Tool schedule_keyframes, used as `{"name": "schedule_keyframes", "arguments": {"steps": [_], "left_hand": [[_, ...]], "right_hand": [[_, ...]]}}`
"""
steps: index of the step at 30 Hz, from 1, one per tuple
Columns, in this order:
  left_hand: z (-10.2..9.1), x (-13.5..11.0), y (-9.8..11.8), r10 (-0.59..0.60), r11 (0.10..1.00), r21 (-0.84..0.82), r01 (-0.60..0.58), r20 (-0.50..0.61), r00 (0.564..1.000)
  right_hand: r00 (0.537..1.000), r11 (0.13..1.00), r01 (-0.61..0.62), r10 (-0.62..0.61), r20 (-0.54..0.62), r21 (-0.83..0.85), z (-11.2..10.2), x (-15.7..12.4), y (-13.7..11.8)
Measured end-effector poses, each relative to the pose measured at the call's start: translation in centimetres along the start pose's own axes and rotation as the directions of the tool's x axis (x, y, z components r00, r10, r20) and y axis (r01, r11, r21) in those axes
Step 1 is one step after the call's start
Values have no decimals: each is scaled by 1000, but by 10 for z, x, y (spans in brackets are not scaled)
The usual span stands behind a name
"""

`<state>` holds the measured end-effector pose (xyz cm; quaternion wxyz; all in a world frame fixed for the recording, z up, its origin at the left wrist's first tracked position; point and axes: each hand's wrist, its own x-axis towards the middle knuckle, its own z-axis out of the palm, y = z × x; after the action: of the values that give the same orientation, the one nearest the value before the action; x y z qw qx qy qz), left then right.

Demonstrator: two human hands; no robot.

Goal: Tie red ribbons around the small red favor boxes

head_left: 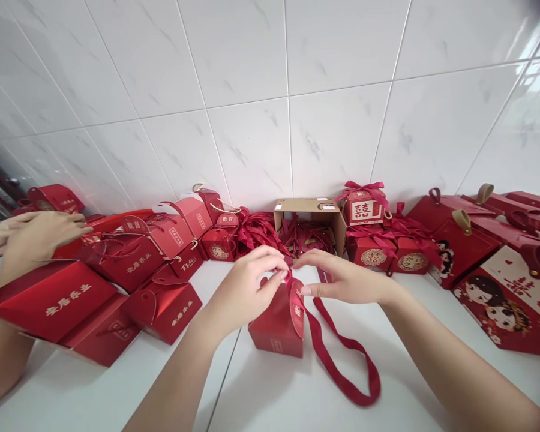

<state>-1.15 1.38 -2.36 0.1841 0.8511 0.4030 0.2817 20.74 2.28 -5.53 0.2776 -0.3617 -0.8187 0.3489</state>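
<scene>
Working at the red box (274, 330), forward of the surface's (261, 399) back edge, we have left hand (252, 288) nearly closed, hold unclear, right hand (344, 279) half open, seemingly empty; tugging the ribbon (374, 384) sideways could tip the box.

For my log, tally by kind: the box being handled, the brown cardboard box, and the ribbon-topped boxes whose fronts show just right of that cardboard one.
Red box being handled: 1
Brown cardboard box: 1
Ribbon-topped box with a white panel: 1
Ribbon-topped boxes with a round emblem: 2
Total: 5
</scene>
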Motion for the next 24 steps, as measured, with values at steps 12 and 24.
{"name": "schedule_keyframes", "arguments": {"steps": [12,24], "left_hand": [[-27,-20,-11,-470,850,405,337,295,832],[-14,-4,-31,-337,941,137,310,472,815]], "right_hand": [[821,833,412,-162,-548,370,-8,-30,-42],[929,948,116,1,-369,296,-5,-29,-47]]}}
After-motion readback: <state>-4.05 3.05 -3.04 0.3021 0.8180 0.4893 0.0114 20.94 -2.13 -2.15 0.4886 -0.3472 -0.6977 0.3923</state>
